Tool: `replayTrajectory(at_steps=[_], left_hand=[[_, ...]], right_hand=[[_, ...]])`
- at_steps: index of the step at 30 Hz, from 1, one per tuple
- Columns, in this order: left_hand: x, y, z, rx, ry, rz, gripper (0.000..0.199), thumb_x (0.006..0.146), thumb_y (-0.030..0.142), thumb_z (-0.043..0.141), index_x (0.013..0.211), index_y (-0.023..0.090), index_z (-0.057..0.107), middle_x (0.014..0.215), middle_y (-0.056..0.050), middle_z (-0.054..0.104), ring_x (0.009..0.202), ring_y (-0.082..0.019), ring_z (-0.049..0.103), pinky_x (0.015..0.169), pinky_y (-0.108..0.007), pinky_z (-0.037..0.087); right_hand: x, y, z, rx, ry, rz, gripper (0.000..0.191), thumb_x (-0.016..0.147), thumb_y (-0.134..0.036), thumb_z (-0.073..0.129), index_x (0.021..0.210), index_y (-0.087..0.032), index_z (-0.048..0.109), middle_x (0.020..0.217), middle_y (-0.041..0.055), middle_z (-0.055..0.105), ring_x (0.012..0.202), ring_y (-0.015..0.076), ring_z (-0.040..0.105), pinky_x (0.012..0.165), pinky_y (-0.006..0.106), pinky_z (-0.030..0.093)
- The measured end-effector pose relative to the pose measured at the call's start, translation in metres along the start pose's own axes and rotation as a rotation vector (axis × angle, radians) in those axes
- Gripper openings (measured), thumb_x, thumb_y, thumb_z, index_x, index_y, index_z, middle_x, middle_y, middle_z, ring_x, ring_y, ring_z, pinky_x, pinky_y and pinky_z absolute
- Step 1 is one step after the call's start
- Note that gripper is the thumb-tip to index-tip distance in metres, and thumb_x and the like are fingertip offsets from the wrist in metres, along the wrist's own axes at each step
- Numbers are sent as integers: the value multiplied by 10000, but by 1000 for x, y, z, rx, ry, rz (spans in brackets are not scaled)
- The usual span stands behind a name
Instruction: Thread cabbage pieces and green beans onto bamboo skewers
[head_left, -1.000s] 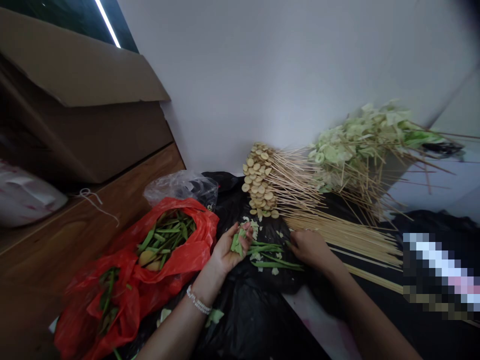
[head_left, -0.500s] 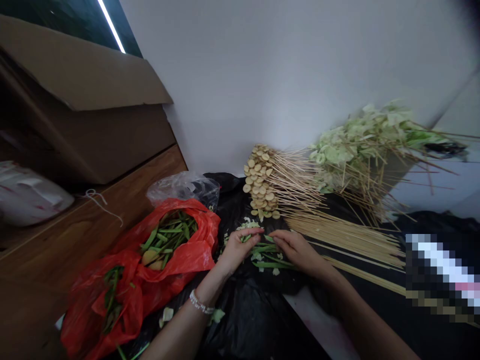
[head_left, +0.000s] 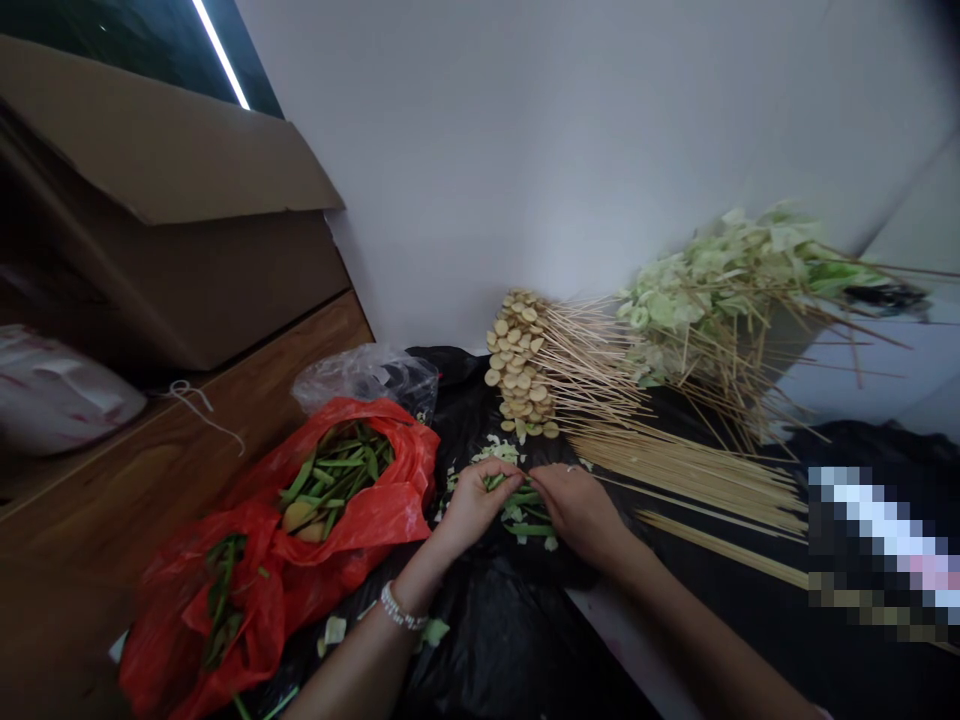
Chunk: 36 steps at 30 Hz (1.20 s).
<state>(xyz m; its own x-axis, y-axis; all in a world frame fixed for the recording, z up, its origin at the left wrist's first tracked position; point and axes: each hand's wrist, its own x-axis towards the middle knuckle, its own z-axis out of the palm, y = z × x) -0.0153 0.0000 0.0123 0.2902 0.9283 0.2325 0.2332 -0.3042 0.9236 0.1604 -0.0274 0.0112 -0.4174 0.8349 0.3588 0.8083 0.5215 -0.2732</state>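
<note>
My left hand [head_left: 471,512], a beaded bracelet on its wrist, is closed around a green bean [head_left: 494,482]. Thumb and fingertips pinch together close to my right hand [head_left: 583,512]. The right fingers are pinched as well, at the bean's end; the small part between them is mostly hidden. Beneath both hands, more green beans [head_left: 531,529] lie on black plastic [head_left: 491,610] among pale scraps. To the left, a red plastic bag [head_left: 405,505] holds many cut green beans [head_left: 349,465] and a yellowish round piece.
Skewered round slices [head_left: 519,365] lie against the wall. Leafy skewers [head_left: 697,275] are heaped at the right, with bare bamboo skewers [head_left: 697,478] in front. Clear plastic [head_left: 360,375] lies behind the red bag. A cardboard box [head_left: 217,280] stands on the wooden floor at the left.
My right hand has moved left and turned in, so its fingertips now meet my left fingertips at the bean. The left hand has barely moved.
</note>
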Motion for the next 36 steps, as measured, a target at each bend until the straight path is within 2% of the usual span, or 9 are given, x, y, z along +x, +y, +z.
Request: replayTrajectory(at_steps=[4, 10, 15, 20, 23, 25, 30, 33, 36], left_hand=[[-1, -2, 0, 115, -23, 105, 139, 816, 216, 580, 798, 155, 703, 787, -48, 682, 760, -162, 608, 745, -263, 431], [-3, -3, 3, 202, 16, 169, 109, 734, 121, 555, 684, 157, 645, 682, -2, 610, 657, -122, 543, 651, -227, 387], [-2, 1, 5, -98, 34, -51, 70, 695, 192, 596, 661, 139, 627, 632, 9, 589, 597, -102, 498, 597, -214, 372], [-4, 2, 5, -442, -27, -366, 225, 677, 351, 673, 725, 143, 601, 466, 77, 415, 385, -36, 245, 401, -192, 158], [-3, 1, 2, -513, -48, -394, 292, 654, 390, 714, 735, 138, 591, 456, 88, 390, 367, -24, 221, 382, -187, 126], [-1, 0, -2, -521, -22, -388, 313, 646, 403, 730, 723, 136, 585, 468, 87, 396, 365, -20, 232, 376, -184, 133], [5, -8, -13, -394, 177, -371, 361, 644, 458, 745, 653, 150, 556, 459, 90, 397, 370, -24, 261, 383, -181, 178], [7, -11, -16, -225, 264, -284, 360, 668, 475, 732, 622, 146, 594, 485, 56, 485, 422, -57, 390, 435, -191, 286], [6, -9, -14, -101, 165, -141, 298, 753, 436, 671, 776, 142, 715, 676, -25, 662, 628, -134, 579, 588, -228, 418]], right_hand=[[0, -3, 0, -210, 60, -52, 208, 951, -186, 432, 839, -185, 608, 736, 35, 613, 760, 199, 506, 705, 332, 289], [-1, -1, 5, -256, 208, -190, 153, 866, -101, 543, 751, -183, 601, 681, 26, 559, 740, 190, 454, 679, 315, 295], [-3, -4, 6, -248, 335, -275, 184, 900, -89, 474, 867, -156, 642, 669, 31, 556, 712, 181, 468, 651, 300, 343], [-3, -8, 3, -158, 426, -285, 203, 922, -131, 472, 995, -140, 662, 708, 44, 637, 697, 165, 537, 685, 295, 422], [-2, -5, -3, 52, 536, -194, 194, 926, -167, 490, 1005, -182, 666, 803, 41, 696, 741, 148, 603, 736, 289, 466], [-1, 0, -8, 223, 604, -32, 175, 925, -213, 505, 978, -206, 671, 864, 37, 713, 796, 152, 635, 756, 292, 488], [4, 11, -14, 753, 590, 410, 229, 893, -381, 540, 956, -193, 655, 792, 25, 705, 555, 122, 598, 532, 259, 504], [7, 11, -10, 918, 583, 468, 261, 851, -424, 586, 931, -180, 635, 782, 32, 695, 570, 128, 612, 514, 253, 509], [7, 10, -4, 943, 571, 479, 267, 836, -434, 605, 932, -186, 619, 769, 31, 690, 623, 149, 644, 535, 263, 526]])
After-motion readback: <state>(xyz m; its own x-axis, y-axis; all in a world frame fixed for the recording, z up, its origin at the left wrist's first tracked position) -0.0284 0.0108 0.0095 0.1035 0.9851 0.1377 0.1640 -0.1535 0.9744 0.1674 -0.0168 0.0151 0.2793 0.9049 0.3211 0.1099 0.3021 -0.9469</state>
